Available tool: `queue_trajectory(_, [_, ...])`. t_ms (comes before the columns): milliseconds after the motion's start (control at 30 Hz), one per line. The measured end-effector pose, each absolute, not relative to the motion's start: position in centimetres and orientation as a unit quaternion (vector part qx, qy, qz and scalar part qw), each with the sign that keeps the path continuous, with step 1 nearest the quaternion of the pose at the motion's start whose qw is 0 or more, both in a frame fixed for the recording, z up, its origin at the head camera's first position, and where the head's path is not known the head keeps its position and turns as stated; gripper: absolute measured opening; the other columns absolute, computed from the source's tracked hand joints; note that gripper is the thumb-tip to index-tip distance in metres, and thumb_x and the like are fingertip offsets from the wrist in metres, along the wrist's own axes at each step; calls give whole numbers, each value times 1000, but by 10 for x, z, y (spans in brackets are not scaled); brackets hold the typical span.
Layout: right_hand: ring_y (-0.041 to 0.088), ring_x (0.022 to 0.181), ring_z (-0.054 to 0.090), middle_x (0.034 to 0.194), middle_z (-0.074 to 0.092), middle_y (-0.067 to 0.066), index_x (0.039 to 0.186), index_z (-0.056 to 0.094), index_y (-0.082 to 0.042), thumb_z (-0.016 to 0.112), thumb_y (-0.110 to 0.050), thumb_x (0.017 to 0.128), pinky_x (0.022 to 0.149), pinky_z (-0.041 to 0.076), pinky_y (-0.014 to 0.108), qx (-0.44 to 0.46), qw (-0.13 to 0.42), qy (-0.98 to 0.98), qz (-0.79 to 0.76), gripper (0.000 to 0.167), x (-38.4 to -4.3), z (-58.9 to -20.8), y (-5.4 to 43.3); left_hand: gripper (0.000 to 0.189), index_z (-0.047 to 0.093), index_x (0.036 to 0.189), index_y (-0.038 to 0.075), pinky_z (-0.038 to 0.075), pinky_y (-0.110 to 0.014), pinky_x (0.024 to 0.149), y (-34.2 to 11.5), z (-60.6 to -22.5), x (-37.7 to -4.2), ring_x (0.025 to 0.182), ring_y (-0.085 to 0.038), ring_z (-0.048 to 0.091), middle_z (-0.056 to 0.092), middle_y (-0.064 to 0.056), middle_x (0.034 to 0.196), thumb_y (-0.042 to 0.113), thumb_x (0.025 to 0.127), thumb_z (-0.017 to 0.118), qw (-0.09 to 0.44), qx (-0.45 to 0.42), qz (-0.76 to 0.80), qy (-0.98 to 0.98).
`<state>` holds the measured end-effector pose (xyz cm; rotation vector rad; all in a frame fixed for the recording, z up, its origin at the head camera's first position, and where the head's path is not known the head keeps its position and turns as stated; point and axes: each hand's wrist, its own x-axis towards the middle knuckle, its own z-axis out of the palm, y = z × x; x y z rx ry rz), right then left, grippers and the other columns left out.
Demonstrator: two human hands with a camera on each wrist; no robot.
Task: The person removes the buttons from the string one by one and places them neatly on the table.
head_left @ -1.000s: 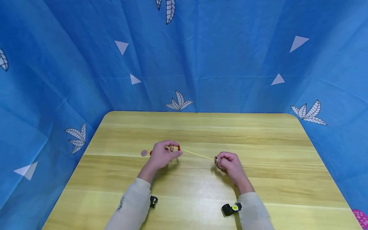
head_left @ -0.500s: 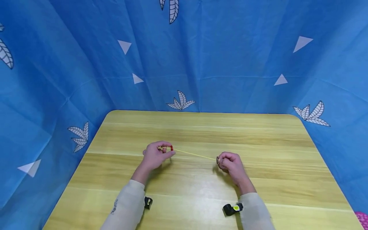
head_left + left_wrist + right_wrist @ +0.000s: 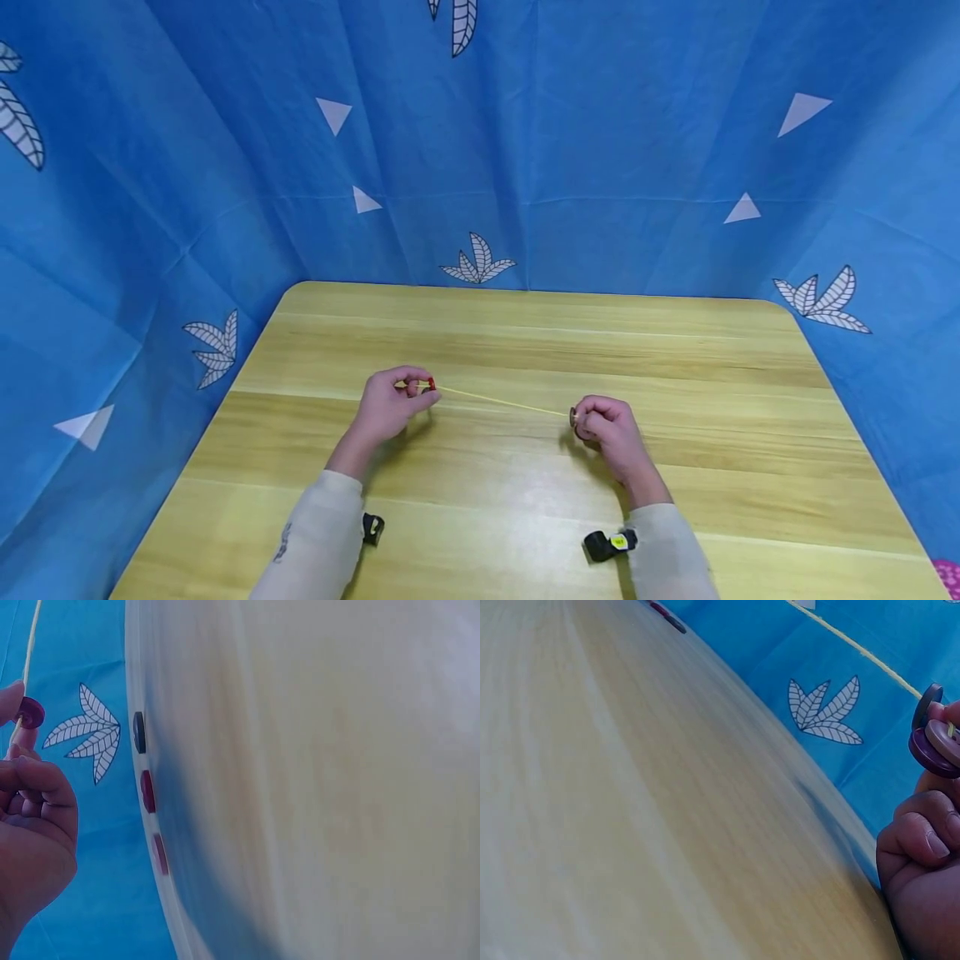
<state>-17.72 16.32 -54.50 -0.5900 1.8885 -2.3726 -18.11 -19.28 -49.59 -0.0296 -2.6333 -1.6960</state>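
Between thumb and forefinger, my left hand (image 3: 384, 408) pinches a red button (image 3: 31, 712) with a yellow string (image 3: 502, 402) passing through it. The string runs taut, sloping down toward my right hand (image 3: 613, 433), which grips several buttons bunched on its end. Of that bunch, a dark grey button (image 3: 928, 705), a dark purple button (image 3: 930, 756) and a mauve button (image 3: 945, 741) show in the right wrist view. Both hands are held above the table.
On the wooden table (image 3: 510, 333), a dark button (image 3: 139, 732), a red button (image 3: 148, 791) and a pink button (image 3: 160, 853) lie in a row; the left hand hides them in the head view. A blue patterned cloth (image 3: 600, 150) surrounds the table's back and sides.
My left hand has slid left with the red button along the string, widening the gap between the hands. It now covers the loose buttons in the head view. The right hand stays nearly put.
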Motion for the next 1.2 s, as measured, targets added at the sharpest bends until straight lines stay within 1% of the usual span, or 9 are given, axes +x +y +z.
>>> queue_trajectory(200, [17, 54, 35, 61, 42, 9, 75, 51, 9, 45, 13, 81, 50, 24, 36, -188, 26, 607, -772, 10, -177, -546, 165, 25, 73, 100, 9, 33, -24, 48, -200, -496, -178, 58, -17, 42, 53, -5, 76, 20, 82, 85, 11, -5, -536, -844])
queue_trajectory(333, [21, 53, 31, 60, 38, 11, 75, 50, 10, 44, 14, 81, 50, 21, 37, -192, 26, 600, -776, 9, -177, -547, 165, 26, 73, 99, 9, 34, -24, 47, -204, -496, -177, 58, -17, 43, 54, -4, 77, 22, 81, 86, 21, -3, -526, -850])
queue_trajectory(467, [25, 52, 26, 59, 34, 12, 74, 49, 10, 44, 13, 81, 49, 19, 38, -194, 23, 596, -779, 9, -176, -548, 165, 25, 73, 101, 6, 36, -24, 47, -207, -495, -176, 60, -17, 46, 55, -4, 78, 18, 82, 85, 26, -4, -524, -851])
queue_trajectory(700, [26, 52, 25, 59, 33, 13, 74, 50, 9, 44, 14, 80, 49, 18, 39, -197, 18, 599, -776, 10, -176, -547, 164, 25, 73, 102, 5, 39, -25, 49, -209, -495, -174, 62, -19, 49, 56, -5, 78, 16, 83, 84, 26, 6, -516, -856])
queue_trajectory(800, [26, 52, 24, 59, 32, 12, 74, 50, 9, 43, 14, 80, 49, 18, 39, -197, 20, 597, -778, 10, -176, -546, 164, 22, 73, 100, 6, 37, -24, 49, -209, -496, -175, 61, -18, 49, 57, -6, 77, 15, 83, 83, 15, 9, -500, -866])
queue_trajectory(933, [25, 52, 24, 59, 32, 11, 74, 49, 9, 43, 13, 79, 49, 17, 39, -194, 22, 594, -781, 9, -175, -545, 163, 20, 73, 96, 7, 37, -24, 50, -210, -501, -178, 61, -16, 48, 56, -4, 73, 15, 81, 84, -17, 5, -456, -890])
queue_trajectory(1067, [25, 52, 24, 59, 32, 11, 74, 49, 9, 44, 13, 79, 49, 16, 40, -190, 24, 592, -783, 8, -175, -545, 164, 21, 74, 93, 9, 39, -28, 55, -208, -505, -180, 57, -15, 47, 54, -1, 66, 17, 78, 87, -46, -11, -390, -919])
queue_trajectory(1200, [25, 52, 23, 58, 31, 11, 74, 49, 9, 44, 13, 79, 49, 16, 40, -190, 27, 589, -785, 8, -175, -545, 164, 20, 74, 88, 11, 39, -31, 59, -206, -506, -182, 55, -14, 45, 52, 0, 62, 19, 76, 88, -63, -22, -353, -933])
